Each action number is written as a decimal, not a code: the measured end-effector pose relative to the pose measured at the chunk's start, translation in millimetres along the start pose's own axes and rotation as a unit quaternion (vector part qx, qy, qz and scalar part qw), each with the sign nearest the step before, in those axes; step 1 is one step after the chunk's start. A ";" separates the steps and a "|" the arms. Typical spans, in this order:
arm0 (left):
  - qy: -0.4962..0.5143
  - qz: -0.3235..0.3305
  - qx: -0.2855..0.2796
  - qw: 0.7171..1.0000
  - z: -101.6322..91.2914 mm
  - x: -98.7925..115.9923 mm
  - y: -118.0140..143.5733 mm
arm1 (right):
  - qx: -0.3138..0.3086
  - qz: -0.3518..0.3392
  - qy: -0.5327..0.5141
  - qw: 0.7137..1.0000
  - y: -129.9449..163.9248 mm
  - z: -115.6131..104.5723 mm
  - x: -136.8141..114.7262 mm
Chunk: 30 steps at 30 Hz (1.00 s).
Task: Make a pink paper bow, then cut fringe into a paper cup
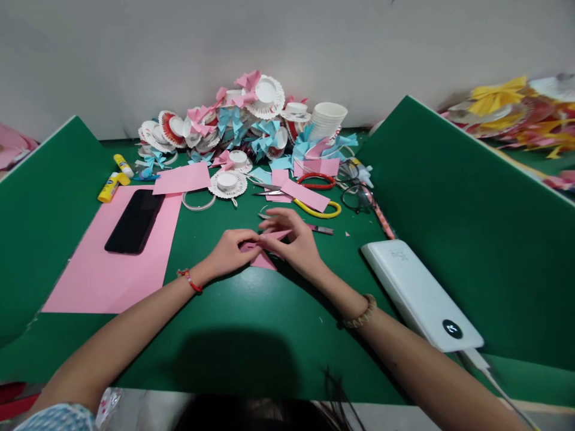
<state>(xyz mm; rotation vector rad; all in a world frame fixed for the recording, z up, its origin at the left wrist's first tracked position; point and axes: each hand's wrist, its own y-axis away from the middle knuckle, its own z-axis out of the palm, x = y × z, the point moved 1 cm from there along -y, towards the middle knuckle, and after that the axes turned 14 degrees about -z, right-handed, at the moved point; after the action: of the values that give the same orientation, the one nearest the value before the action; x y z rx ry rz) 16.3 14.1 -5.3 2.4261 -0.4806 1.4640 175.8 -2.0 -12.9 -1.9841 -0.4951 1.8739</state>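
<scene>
Both hands meet over the middle of the green table around a folded piece of pink paper (264, 260). My left hand (231, 250) pinches its left part between thumb and fingers. On the other side, my right hand (294, 242) grips the paper's raised right point with thumb and curled fingers. Parts of the paper are hidden beneath the fingers. Just beyond my right hand lies a small craft knife (321, 229). Farther back are red-handled scissors (317, 179) and yellow-handled scissors (330, 209), with a pink paper strip (305, 196) lying across them.
A black phone (135, 221) rests on a pink sheet (99, 287) at left, near glue sticks (110, 187). Paper hats with bows (229, 129) and stacked white cups (327, 120) line the back. A white power bank (422, 296) lies right, beside the green divider (471, 227).
</scene>
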 end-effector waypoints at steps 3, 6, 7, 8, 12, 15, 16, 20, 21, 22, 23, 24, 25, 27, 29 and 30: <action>0.046 -0.018 0.001 0.999 -0.6 -0.9 -0.3 | 0.005 0.005 0.023 1.000 0.1 -0.9 -1.6; 0.143 -0.053 0.036 0.988 -4.7 -2.8 -3.4 | 0.084 0.029 0.037 0.995 -2.1 -6.0 0.6; 0.171 -0.069 0.042 0.982 -5.9 -3.4 -4.5 | 0.101 0.044 0.028 0.993 -2.6 -7.1 1.8; 0.200 -0.085 0.047 0.975 -6.9 -4.0 -5.6 | 0.111 0.060 0.015 0.992 -3.0 -7.7 2.9; 0.308 -0.106 0.073 0.943 -8.4 -5.6 -8.5 | 0.089 0.096 -0.037 0.991 -1.9 -4.8 4.6; 0.321 -0.100 0.074 0.939 -7.2 -6.0 -9.3 | 0.032 0.061 -0.031 0.997 0.5 0.3 1.1; 0.314 -0.099 0.073 0.941 -6.7 -6.1 -9.4 | 0.008 0.038 -0.021 0.999 1.5 1.8 -0.6; 0.297 -0.099 0.085 0.946 -4.6 -7.6 -9.0 | -0.069 -0.019 0.039 0.997 4.7 4.3 -4.7; 0.294 -0.095 0.090 0.947 -4.1 -8.0 -8.7 | -0.066 -0.016 0.050 0.996 4.9 3.6 -4.3; 0.290 -0.087 0.092 0.949 -3.5 -8.3 -8.1 | -0.054 -0.010 0.057 0.997 4.8 2.3 -3.3; 0.282 -0.075 0.088 0.952 -2.8 -8.5 -7.5 | -0.035 -0.002 0.058 0.998 4.3 0.8 -2.0; 0.267 -0.060 0.080 0.958 -2.0 -8.5 -6.7 | -0.014 0.005 0.055 0.998 3.6 -0.7 -0.6; 0.247 -0.041 0.068 0.966 -1.2 -8.5 -5.8 | 0.003 0.012 0.051 0.999 2.8 -2.1 0.7; 0.198 0.000 0.049 0.979 0.1 -8.4 -3.9 | 0.023 0.022 0.034 0.999 1.2 -3.8 2.8; 0.148 0.021 0.061 0.987 0.2 -9.0 -2.2 | 0.028 0.025 0.014 0.999 0.4 -4.0 3.8; 0.130 0.022 0.075 0.988 -0.2 -9.5 -1.6 | 0.026 0.023 0.006 0.999 0.4 -3.6 3.9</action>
<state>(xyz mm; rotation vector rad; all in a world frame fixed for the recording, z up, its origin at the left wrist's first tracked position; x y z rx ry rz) 12.6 16.9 -13.8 2.2964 -0.3810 1.8653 179.7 -0.5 -16.3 -1.9873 -0.3975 1.8823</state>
